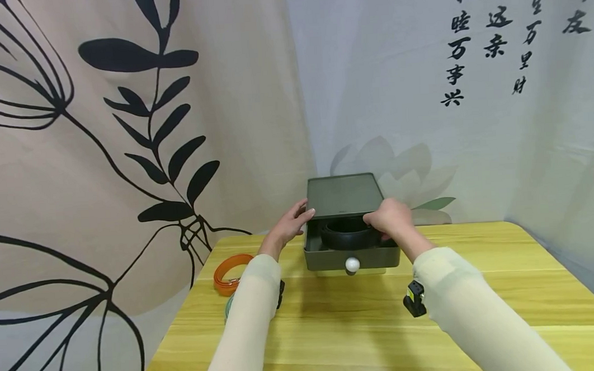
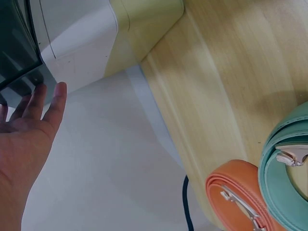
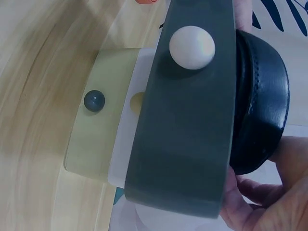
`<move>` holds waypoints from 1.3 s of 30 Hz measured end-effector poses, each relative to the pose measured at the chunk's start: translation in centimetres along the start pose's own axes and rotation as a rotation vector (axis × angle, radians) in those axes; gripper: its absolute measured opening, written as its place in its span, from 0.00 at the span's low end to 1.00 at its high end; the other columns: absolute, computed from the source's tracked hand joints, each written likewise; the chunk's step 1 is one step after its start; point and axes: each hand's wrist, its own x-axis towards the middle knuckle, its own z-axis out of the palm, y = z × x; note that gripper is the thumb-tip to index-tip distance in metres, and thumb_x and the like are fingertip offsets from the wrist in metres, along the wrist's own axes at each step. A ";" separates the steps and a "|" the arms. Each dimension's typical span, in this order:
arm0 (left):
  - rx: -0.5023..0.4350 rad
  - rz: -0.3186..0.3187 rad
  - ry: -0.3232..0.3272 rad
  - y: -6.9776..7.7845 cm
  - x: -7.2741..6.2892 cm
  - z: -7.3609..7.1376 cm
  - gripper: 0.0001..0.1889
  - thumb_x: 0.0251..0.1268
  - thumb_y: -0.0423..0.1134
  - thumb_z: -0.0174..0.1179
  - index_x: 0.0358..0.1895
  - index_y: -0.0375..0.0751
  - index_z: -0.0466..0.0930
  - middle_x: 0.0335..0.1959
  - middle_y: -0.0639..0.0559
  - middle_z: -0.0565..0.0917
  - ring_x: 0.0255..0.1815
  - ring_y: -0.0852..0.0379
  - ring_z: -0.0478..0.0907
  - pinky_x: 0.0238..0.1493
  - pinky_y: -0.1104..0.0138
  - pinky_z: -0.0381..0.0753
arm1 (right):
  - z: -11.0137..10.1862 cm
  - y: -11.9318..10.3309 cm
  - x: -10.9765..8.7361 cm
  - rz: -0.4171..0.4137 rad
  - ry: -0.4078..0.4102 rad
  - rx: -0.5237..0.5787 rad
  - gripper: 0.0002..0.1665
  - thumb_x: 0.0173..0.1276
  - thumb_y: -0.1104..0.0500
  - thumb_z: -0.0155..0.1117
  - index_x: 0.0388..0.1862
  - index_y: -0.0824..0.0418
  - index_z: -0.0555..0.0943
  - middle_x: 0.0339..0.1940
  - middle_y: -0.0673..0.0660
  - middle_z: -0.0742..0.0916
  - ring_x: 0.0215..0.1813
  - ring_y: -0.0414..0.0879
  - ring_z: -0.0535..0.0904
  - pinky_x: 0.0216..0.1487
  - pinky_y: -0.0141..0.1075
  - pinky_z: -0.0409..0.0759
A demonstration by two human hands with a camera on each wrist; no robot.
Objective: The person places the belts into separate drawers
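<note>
A stacked drawer box [image 1: 345,194] stands at the back of the table, its dark green top drawer [image 1: 326,261] pulled out toward me. A coiled black belt [image 1: 347,241] sits in that drawer, standing up past its rim in the right wrist view. My right hand [image 1: 392,218] holds the belt at its right side, thumb on the coil and fingers bent by the drawer's side wall. With fingers extended, my left hand [image 1: 290,226] touches the box's left side; in the left wrist view its fingertips [image 2: 60,90] lie along the dark green top section.
A coiled orange belt [image 1: 222,283] and a coiled mint green belt [image 2: 272,159] lie on the table at left, the latter mostly behind my left sleeve. Below the open drawer are white and pale green drawers [image 3: 103,130] with round knobs. A printed curtain [image 1: 252,98] hangs behind.
</note>
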 end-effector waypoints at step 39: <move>0.023 0.002 0.009 0.0 0.1 0.1 0.37 0.75 0.57 0.51 0.80 0.55 0.47 0.80 0.46 0.52 0.77 0.45 0.54 0.69 0.48 0.65 | 1.3 -0.4 -2.3 -0.043 0.156 0.260 0.26 0.71 0.48 0.62 0.59 0.64 0.81 0.55 0.63 0.85 0.57 0.60 0.79 0.55 0.51 0.77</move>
